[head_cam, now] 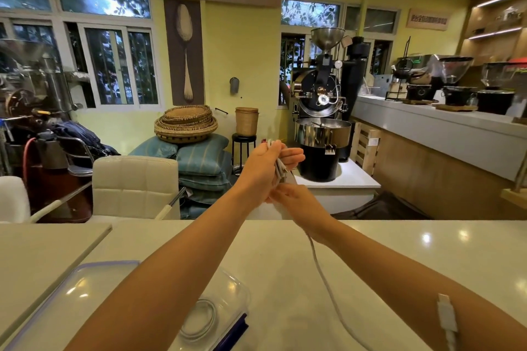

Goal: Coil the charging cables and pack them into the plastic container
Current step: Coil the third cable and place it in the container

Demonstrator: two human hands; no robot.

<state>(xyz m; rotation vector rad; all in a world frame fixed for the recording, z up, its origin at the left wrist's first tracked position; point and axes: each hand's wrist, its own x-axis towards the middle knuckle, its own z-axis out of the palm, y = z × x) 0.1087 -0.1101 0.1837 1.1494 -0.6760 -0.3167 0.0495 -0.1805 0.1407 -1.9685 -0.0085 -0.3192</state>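
A person's left hand (268, 162) grips white cable (322, 271) loops above the counter while the right hand (296, 198) pinches the trailing length; best to keep loops even, ready for the container (228, 288) below.

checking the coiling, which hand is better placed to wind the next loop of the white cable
Right. The left hand is shut around the bundled loops, acting as the holder, while the right hand sits just below it where the loose white cable trails down.
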